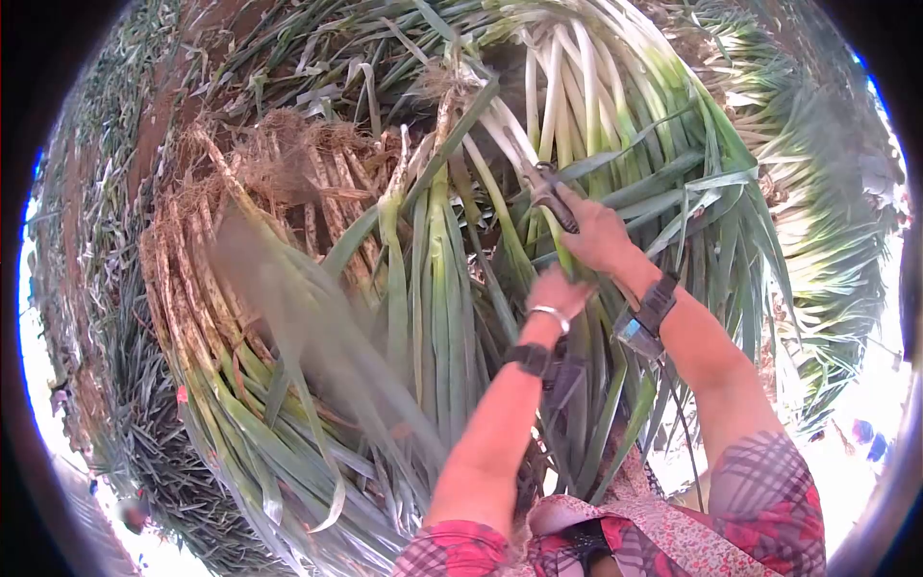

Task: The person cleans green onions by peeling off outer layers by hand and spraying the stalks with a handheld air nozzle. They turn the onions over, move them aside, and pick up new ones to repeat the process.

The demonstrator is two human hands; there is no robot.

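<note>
My right hand (pixel 594 231) is closed round the dark handle of a knife (pixel 554 197), whose blade points up and left over the white stalks. Just below and left of it, my left hand (pixel 560 293) is closed on a green onion stalk, its fingers partly hidden. Cleaned long onions (pixel 577 87) with white stems lie above and right of my hands. Uncleaned onions (pixel 197 279) with brown roots and soil-covered stems lie to the left, their leaves toward me. A blurred leafy stalk (pixel 317 317) crosses over them.
A long row of white-stemmed onions (pixel 798 212) curves down the right side. Cut green leaves (pixel 106 260) cover the ground at the far left and along the top. A dark cable (pixel 685 423) hangs from the device on my right wrist.
</note>
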